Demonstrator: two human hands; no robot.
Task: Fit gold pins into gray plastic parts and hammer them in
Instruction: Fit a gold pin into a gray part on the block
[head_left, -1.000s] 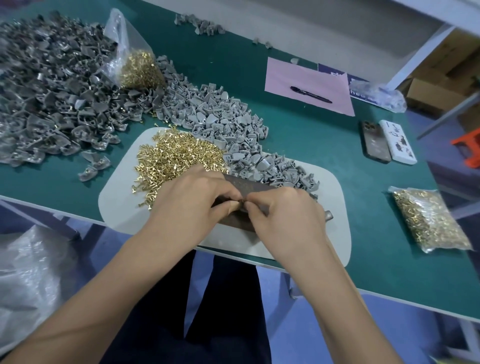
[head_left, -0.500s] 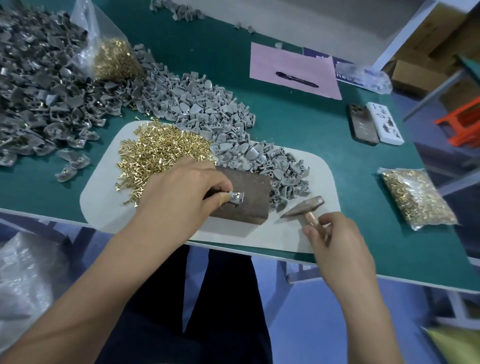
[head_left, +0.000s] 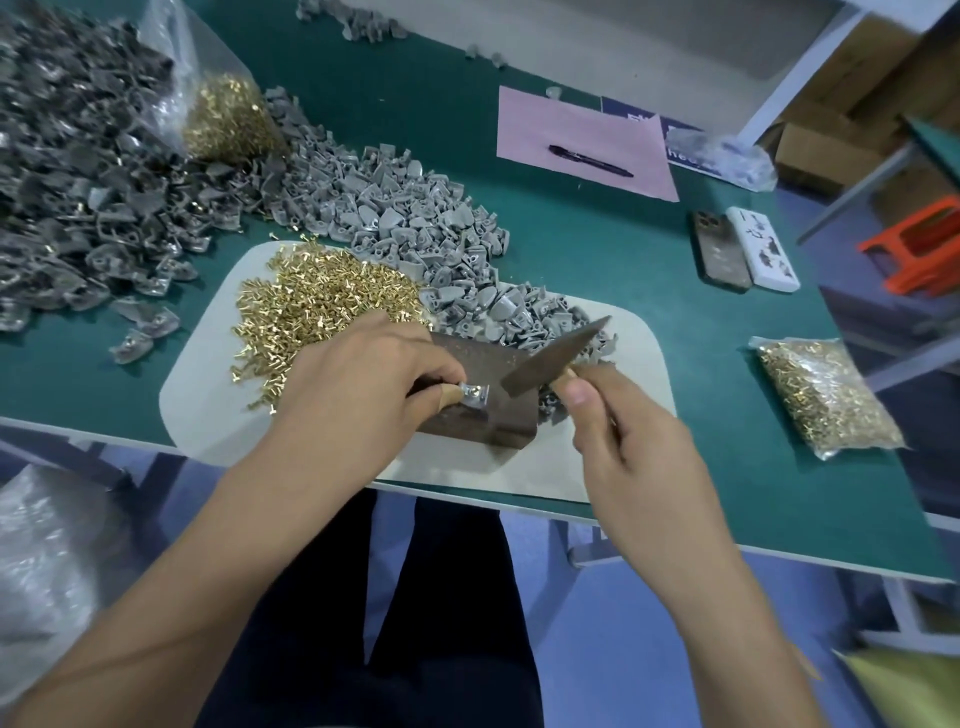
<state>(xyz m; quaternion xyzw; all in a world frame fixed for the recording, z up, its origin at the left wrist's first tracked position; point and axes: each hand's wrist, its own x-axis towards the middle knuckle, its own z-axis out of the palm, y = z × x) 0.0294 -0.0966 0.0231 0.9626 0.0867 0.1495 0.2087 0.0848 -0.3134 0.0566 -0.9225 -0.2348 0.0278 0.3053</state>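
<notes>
Left hand (head_left: 363, 384) pinches a gray plastic part (head_left: 475, 396) flat on the dark block (head_left: 483, 395) near the front edge of the worktop (head_left: 597, 260), a gold pin seated in it but apparently not yet driven. Right hand (head_left: 623, 441) closes its grip round the handle of the hammer (head_left: 553, 353), whose head is poised just above the part. Loose gold pins (head_left: 322, 306) and unfitted gray parts (head_left: 415, 234) lie heaped on and behind the white mat (head_left: 202, 405); a darker heap (head_left: 67, 171), seemingly finished pieces, fills the left end. Judging by these stocks, much work remains.
</notes>
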